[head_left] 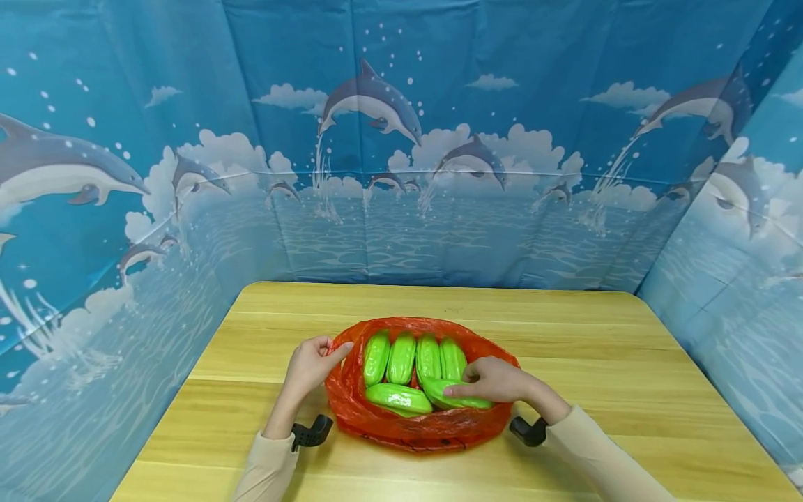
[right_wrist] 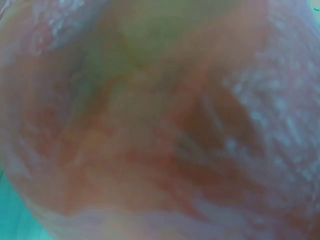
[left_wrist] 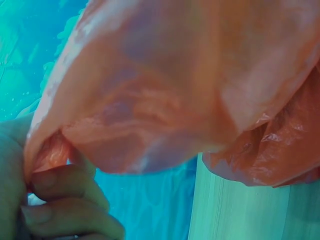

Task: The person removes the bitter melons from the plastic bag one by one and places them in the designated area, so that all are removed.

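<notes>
A red plastic bag [head_left: 426, 429] lies on the table with its mouth spread wide. Inside are several glossy, bright green oblong pieces [head_left: 401, 359] with lengthwise ridges, like cucumbers or melons. My left hand [head_left: 314, 366] pinches the bag's left rim between thumb and fingers; the left wrist view shows the film [left_wrist: 150, 100] bunched in the fingers [left_wrist: 70, 185]. Reaching in from the right, my right hand [head_left: 498, 380] grips the green piece [head_left: 434, 390] at the front right. Another green piece [head_left: 398, 397] lies front left. Bag film [right_wrist: 175, 110] fills the right wrist view, hiding that hand.
Under the bag is a light wooden table [head_left: 564, 321] with rounded far corners. A blue curtain [head_left: 389, 237] printed with dolphins hangs behind it and along both sides. Dark devices [head_left: 311, 432] are worn on both wrists near the bag's sides.
</notes>
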